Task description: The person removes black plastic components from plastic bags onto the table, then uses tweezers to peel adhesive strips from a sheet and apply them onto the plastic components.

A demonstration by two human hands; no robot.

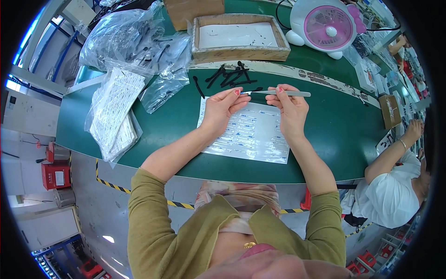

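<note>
My right hand [293, 111] pinches a pair of metal tweezers [299, 94], whose tips point left toward my other hand. Between the thumb and fingers of my left hand [222, 109] is a small black strip-like part [258, 89] with a bit of white and blue near the fingertips. The tweezer tips are close to this part; whether they touch it is too small to tell. Below both hands lies a white backing sheet [267, 139] with rows of small clear and blue stickers. Several loose black strip parts [227, 74] are heaped just beyond my hands.
On the green table [334, 139], bagged white pieces [116, 107] and clear plastic bags [121, 42] lie left. A shallow tray [241, 53] and pink-and-white fan [325, 30] stand at the back. A small cardboard box [389, 111] and a co-worker [392, 190] are at right.
</note>
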